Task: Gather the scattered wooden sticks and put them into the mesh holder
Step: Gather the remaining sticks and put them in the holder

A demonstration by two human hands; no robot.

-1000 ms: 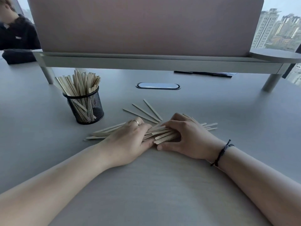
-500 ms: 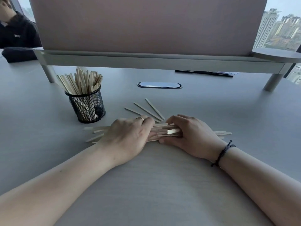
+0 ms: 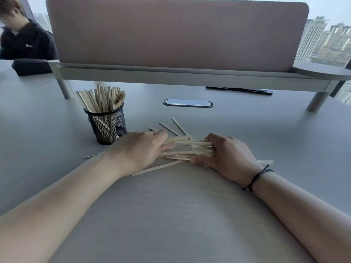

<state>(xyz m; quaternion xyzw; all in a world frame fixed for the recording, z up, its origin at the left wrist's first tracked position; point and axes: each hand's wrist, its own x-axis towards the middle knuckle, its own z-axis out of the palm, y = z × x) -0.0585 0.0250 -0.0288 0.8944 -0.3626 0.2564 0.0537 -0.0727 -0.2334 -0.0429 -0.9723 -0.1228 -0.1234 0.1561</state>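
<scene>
both hands have drawn the wooden sticks point(image 3: 187, 149) into a tighter heap on the counter point(image 3: 171, 215). left hand point(image 3: 141, 149) and right hand point(image 3: 226, 153) curl their fingers around the pile's ends. mesh holder point(image 3: 107, 125), part-filled, stands just left.

The left hand point(image 3: 140, 149) and right hand point(image 3: 226, 152) now sit farther apart than a second ago, when their fingertips nearly met over the sticks point(image 3: 187, 149). More of the bundle shows between them, bunched tighter and partly raised off the counter point(image 3: 171, 215). The right hand's fingers point(image 3: 209, 138) curl deeper around the stick ends. One stick point(image 3: 157, 168) now juts out toward the viewer beneath the left hand.
</scene>
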